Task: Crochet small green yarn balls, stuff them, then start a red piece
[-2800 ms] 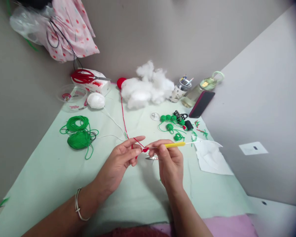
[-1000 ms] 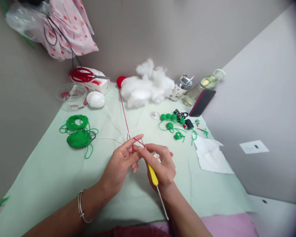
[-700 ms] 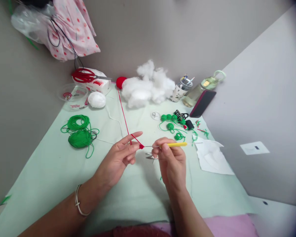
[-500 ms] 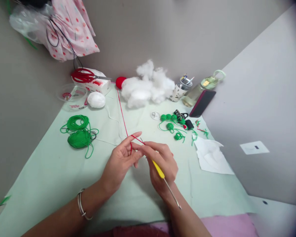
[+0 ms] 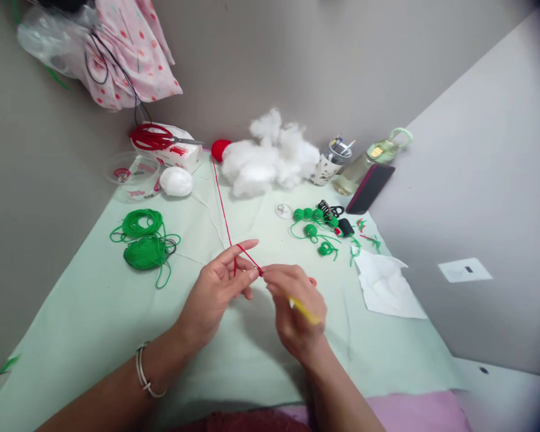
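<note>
Red yarn (image 5: 222, 204) runs from a red ball (image 5: 220, 150) at the back of the table to my left hand (image 5: 216, 294). It loops over the outstretched left index finger, and the left thumb pinches a tiny red piece of crochet (image 5: 260, 272). My right hand (image 5: 299, 306) is closed round a crochet hook with a yellow handle (image 5: 305, 310), slightly blurred. The hook's working tip is at the red stitches, mostly hidden by the fingers, and both hands' fingertips nearly meet there.
Green yarn (image 5: 144, 253) lies to the left, below a white yarn ball (image 5: 176, 181). White stuffing (image 5: 270, 159) is heaped at the back. Small green crocheted balls (image 5: 310, 230), a propped phone (image 5: 370, 189), a bottle (image 5: 364, 162) and white paper (image 5: 384, 282) are on the right.
The right hand has turned, swinging the yellow handle's rear end up and right. The red yarn between the left index finger and the hook is drawn lower and longer.
</note>
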`<state>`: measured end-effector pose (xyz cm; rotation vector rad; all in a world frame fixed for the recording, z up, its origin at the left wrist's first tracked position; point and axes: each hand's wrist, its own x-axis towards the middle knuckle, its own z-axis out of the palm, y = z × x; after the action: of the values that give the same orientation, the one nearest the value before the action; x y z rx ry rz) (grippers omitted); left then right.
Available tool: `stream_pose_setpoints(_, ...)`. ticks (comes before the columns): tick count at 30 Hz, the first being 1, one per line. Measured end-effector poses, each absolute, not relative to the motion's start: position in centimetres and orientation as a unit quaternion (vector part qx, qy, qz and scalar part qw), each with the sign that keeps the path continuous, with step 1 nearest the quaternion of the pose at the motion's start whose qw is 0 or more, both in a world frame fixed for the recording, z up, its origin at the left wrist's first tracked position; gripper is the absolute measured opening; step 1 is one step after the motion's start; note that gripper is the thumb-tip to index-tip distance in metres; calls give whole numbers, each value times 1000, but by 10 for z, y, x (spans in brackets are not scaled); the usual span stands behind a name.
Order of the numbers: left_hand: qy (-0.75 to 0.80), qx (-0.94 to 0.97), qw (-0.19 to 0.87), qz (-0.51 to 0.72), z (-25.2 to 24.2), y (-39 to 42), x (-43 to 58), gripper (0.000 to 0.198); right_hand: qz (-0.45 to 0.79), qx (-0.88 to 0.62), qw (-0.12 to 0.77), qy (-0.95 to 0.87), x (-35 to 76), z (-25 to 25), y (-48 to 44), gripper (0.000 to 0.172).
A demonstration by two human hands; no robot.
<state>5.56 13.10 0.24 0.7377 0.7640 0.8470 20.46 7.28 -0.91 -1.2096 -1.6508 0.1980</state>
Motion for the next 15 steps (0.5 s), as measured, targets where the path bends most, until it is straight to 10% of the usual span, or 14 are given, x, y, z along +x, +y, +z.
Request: stream_pose_setpoints(15,314,311,822,359,2,128,58,37,294,-520,612,-518,203,0,83,14)
